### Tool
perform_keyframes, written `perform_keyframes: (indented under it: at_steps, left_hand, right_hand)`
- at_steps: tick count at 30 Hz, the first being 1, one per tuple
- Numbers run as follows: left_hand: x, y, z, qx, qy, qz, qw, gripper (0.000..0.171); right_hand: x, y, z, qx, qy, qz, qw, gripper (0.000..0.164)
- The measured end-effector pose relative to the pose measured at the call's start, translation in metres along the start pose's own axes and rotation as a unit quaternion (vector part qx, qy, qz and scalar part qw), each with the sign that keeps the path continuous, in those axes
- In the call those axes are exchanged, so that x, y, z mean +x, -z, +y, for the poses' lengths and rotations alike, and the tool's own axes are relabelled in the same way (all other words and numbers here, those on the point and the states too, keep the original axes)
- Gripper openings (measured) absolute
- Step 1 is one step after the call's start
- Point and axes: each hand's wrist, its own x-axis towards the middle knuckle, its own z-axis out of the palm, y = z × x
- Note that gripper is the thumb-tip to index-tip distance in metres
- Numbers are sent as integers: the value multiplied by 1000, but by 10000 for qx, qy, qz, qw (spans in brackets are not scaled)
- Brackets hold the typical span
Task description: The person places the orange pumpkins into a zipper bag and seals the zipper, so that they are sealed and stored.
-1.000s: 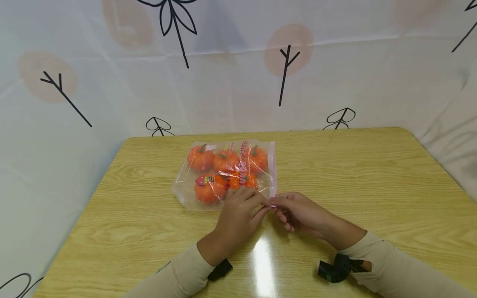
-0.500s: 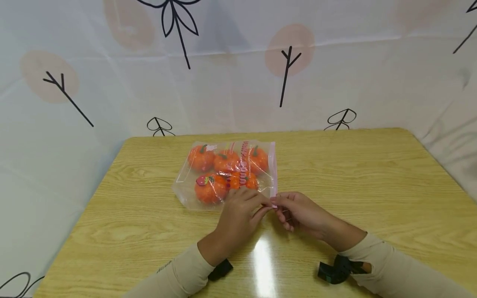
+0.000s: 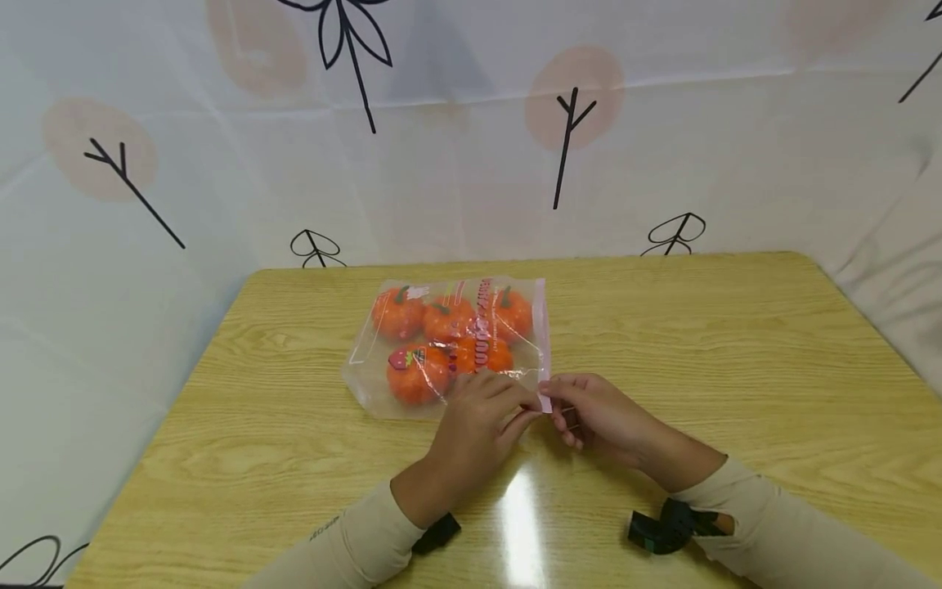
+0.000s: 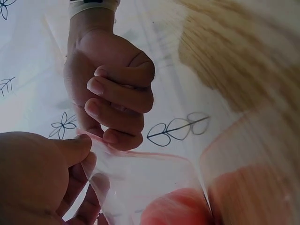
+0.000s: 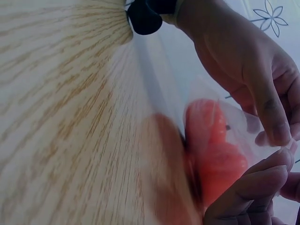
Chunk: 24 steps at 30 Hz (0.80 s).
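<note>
A clear zip bag with pink print and a pink top strip lies flat on the table, holding several small orange pumpkins with green stems. Its pink strip runs along the right side. At the strip's near corner my left hand pinches the bag between thumb and forefinger, its other fingers over the film. Just right of it, my right hand pinches the end of the strip. In the left wrist view the bag's corner passes between both hands, and the right hand's other fingers are curled.
The wood-grain table extends on both sides of the bag. Behind it hangs a pale cloth with plant drawings. Black wrist devices sit under both forearms, and a glare streak marks the near tabletop.
Both hands stay at the bag's near corner. My right thumb and forefinger have shifted slightly up along the strip, and the strip's end shows a little more.
</note>
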Motion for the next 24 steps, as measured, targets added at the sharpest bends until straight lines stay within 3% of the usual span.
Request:
perform_keyframes:
  at_steps: [8, 14, 18, 24]
  left_hand:
    - [3, 4, -1, 154, -130, -257, 9995, 8]
    - [8, 15, -2, 349, -104, -655, 9972, 10]
    - [10, 20, -1, 756, -479, -703, 9935, 12]
    - [11, 22, -1, 1291, -1007, -416, 9856, 7]
  right_hand:
    - [2, 1, -2, 11, 31, 16, 10000, 37]
    - [2, 1, -3, 50, 7, -53, 10000, 34]
    - [2, -1, -2, 89, -14, -176, 9998, 34]
    - [2, -3, 1, 297, 11, -377, 9988, 33]
